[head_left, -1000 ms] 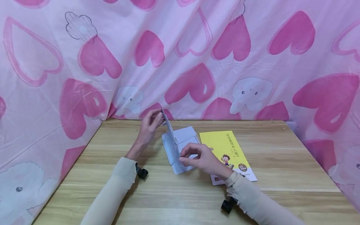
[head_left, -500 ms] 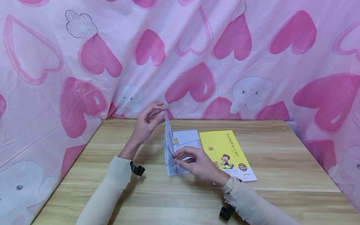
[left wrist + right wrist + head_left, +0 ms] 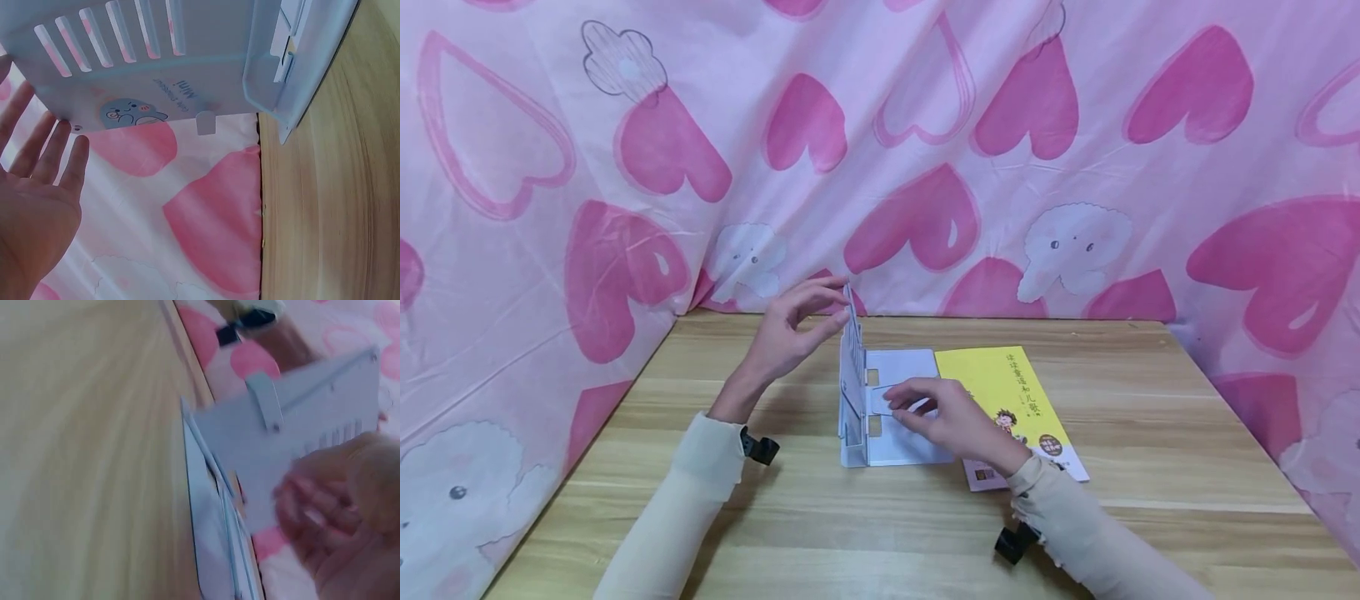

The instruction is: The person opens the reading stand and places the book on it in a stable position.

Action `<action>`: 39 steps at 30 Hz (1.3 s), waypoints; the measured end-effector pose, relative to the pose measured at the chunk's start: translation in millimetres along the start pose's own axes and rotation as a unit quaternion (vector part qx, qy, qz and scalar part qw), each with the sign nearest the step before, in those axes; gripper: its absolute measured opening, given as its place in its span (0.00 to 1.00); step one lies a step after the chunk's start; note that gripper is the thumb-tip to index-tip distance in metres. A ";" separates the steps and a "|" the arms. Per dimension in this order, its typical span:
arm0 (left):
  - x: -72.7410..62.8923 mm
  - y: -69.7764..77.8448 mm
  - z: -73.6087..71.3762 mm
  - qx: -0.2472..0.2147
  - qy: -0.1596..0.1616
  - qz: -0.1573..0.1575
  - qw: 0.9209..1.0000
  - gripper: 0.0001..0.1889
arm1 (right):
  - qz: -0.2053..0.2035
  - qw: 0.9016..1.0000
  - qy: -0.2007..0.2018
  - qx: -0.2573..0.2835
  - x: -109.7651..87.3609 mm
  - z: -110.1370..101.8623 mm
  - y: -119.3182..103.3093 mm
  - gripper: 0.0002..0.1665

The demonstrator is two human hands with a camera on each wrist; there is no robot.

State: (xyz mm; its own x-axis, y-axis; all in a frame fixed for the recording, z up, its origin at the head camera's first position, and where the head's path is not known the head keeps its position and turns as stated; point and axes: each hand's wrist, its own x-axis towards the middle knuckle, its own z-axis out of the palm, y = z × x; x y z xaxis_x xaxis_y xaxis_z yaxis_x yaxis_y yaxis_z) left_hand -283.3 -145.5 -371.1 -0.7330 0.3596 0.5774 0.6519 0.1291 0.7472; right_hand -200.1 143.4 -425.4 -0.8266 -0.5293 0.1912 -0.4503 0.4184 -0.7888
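Behind all the fingers, pink cloth [image 3: 745,125] in soft folds, patterned with hearts and fluffy faces; beneath them, a smooth wood-grain table [image 3: 805,525]. Between the two sets of fingers, a pale folding stand [image 3: 853,375], thin-walled, metal or plastic impossible to tell. Slotted panel [image 3: 212,37] upright just right of the fingers of the left hand [image 3: 782,333], the nearer one; almost edge-on in the head view, hinge line running away from the person. Flat base [image 3: 902,448] below the fingers of the right hand [image 3: 947,417]; right of those, a yellow book [image 3: 1030,417], smooth-covered. Left fingers spread, nearly straight, at the panel's upper edge, contact uncertain. Right fingers loosely curled, apparently gripping nothing, blurred close up. Near the left fingertips, a rounded printed creature [image 3: 132,111]; beyond it, a small round-ended tab [image 3: 205,123].
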 end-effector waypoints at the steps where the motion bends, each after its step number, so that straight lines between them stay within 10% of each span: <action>1: -0.1 0.1 0.8 0.001 0.000 0.000 1.000 0.12 | 0.012 1.000 0.005 -0.024 0.7 -2.4 4.2 0.16; 11: 0.4 0.3 2.2 0.025 0.010 -0.006 1.000 0.13 | 0.119 0.989 -0.035 -0.079 1.2 -9.5 23.3 0.14; 39: 2.2 2.7 22.7 0.061 0.030 -0.005 0.998 0.11 | 0.070 0.994 -0.017 -0.082 -6.8 -16.1 31.4 0.11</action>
State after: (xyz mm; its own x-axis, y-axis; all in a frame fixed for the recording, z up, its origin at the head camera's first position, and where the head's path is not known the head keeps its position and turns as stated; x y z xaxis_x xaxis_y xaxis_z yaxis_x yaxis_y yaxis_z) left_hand -278.8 -123.4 -375.3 -0.7475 0.3030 0.5911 0.6605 0.2458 0.7094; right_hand -214.0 172.0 -442.0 -0.8743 -0.4810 0.0651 -0.3838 0.6030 -0.6994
